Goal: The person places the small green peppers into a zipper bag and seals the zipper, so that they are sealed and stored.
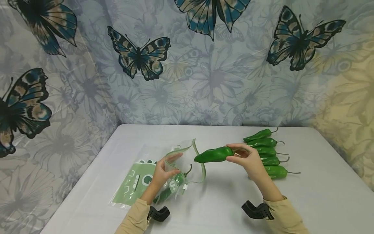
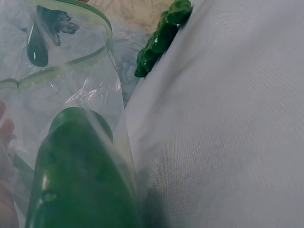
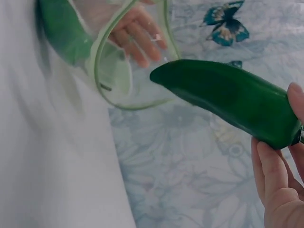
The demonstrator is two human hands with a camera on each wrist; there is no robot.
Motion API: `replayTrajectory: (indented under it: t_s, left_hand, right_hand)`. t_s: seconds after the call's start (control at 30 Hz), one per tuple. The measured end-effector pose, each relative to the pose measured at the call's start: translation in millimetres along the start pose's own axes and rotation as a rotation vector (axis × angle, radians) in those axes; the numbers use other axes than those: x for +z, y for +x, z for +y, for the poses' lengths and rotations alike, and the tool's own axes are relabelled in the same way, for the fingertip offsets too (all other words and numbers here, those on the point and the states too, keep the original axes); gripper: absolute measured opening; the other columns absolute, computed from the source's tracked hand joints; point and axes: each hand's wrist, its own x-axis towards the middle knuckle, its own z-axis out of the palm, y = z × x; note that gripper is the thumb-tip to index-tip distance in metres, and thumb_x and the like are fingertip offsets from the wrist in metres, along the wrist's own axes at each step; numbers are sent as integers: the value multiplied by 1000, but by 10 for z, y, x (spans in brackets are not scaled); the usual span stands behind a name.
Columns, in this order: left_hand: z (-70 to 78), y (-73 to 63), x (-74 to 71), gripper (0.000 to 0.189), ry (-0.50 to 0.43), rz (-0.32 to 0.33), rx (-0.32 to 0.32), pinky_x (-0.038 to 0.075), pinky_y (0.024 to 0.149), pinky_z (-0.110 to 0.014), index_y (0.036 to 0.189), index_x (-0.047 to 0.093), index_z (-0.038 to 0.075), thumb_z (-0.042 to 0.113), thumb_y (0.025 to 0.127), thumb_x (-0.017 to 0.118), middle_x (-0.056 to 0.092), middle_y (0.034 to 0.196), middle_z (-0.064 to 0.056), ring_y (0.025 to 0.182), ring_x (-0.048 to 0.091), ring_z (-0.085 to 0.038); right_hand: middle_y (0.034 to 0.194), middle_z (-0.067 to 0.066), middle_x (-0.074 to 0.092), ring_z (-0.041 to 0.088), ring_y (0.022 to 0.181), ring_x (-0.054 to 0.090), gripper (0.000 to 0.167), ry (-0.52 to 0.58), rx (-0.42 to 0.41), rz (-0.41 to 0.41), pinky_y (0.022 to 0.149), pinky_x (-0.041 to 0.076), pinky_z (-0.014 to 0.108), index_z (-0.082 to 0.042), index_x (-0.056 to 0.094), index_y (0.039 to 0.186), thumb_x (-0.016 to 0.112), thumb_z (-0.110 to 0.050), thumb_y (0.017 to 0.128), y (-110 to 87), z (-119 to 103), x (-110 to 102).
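My left hand [image 1: 163,170] holds a clear zip bag [image 1: 204,172] with a green-edged mouth, which gapes toward the right. Inside it lies a large green pepper [image 2: 80,175], its stem pointing at the opening. My right hand [image 1: 249,161] pinches another green pepper [image 1: 214,154] at its stem end, thumb on one side and fingers on the other. This pepper is level, and its tip reaches the bag's mouth. In the right wrist view the fingers [image 3: 142,40] of the left hand show through the clear plastic.
Several green peppers [image 1: 274,172] lie in a column at the right of the white table [image 1: 222,208], stems pointing right. Flat clear bags with a green printed face [image 1: 131,185] lie at the left. A butterfly-patterned cloth [image 1: 216,81] hangs behind the table.
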Motion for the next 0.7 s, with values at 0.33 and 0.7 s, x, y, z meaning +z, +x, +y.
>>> replayTrajectory:
  t_s: [0.33,0.7]
  left_hand:
    - [-76,-15,-12,56,-36,-5,42,42,87,-32,115,45,-18,18,79,70,52,118,-24,114,47,-25]
    - [88,15,33,49,-24,-7,26,38,90,-36,112,42,-23,2,79,67,44,112,-40,113,47,-26]
  right_hand:
    - [98,8,58,16,86,58,39,-39,19,-24,75,49,33,11,59,105,74,-2,71,51,22,230]
    - [103,15,58,14,87,58,31,-47,-16,5,74,50,30,12,59,99,72,2,72,5,149,287]
